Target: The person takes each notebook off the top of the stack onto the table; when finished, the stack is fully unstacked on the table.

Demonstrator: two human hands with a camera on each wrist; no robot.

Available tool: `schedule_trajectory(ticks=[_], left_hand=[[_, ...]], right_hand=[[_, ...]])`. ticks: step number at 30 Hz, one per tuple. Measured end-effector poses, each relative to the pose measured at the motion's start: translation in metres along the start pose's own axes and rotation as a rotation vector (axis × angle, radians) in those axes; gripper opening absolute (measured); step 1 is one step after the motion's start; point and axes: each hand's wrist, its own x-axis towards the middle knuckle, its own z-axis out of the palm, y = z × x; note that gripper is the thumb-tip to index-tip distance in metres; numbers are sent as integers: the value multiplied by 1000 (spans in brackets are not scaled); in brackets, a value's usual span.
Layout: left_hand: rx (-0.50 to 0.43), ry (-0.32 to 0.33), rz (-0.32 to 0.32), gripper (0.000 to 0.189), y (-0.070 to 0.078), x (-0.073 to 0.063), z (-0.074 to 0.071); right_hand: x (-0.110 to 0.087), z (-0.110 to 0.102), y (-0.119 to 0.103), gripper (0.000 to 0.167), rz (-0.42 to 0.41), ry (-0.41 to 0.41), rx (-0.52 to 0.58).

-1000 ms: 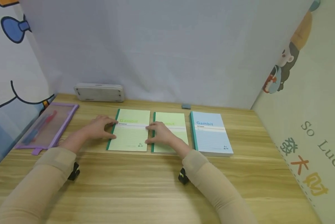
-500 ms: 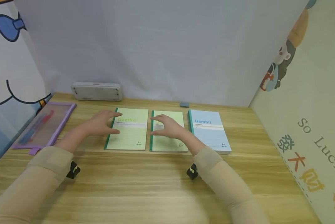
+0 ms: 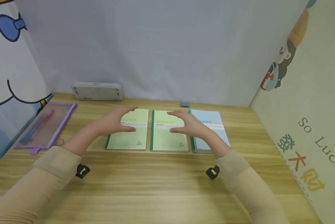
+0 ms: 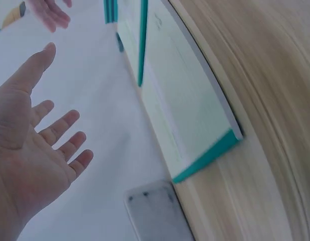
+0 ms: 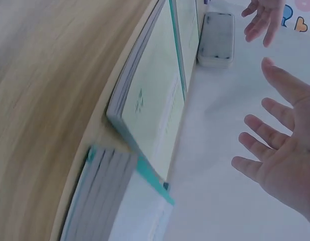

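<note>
Raised above the left light-green notebook (image 3: 131,140) is my left hand (image 3: 111,121), its fingers spread and holding nothing. My right hand (image 3: 192,124) likewise holds nothing, over the gap between the middle light-green notebook (image 3: 167,140) and the light-blue notebooks (image 3: 215,116). All three sets lie flat in a row, green spines to the left. Seen in the right wrist view, the blue notebooks (image 5: 102,191) form a stack of several, and the middle green notebook (image 5: 152,105) shows more than one layer. Both wrist views show the palms apart from the notebooks.
A purple-edged mesh pouch (image 3: 44,127) with pens inside lies at the left. Against the white backdrop stands a pale pencil case (image 3: 97,91). A small grey-blue block (image 3: 185,104) sits behind the notebooks, and a thin ring (image 3: 60,142) lies beside the pouch.
Both hands have left the left green notebook. My right hand has moved right across the middle notebook; my left has risen and shifted a little right. The notebooks stay in place.
</note>
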Motion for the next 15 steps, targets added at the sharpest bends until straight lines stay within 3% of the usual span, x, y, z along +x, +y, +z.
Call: schedule_trajectory(ticks=[8,15], left_hand=[[-59,9,48,87,33,9,5],[-90,24,90,88,57,25,18]], right_hand=[[-31,-28,19,70,-4,59,-29],[-58,-48,44,69,-2,115,-12]])
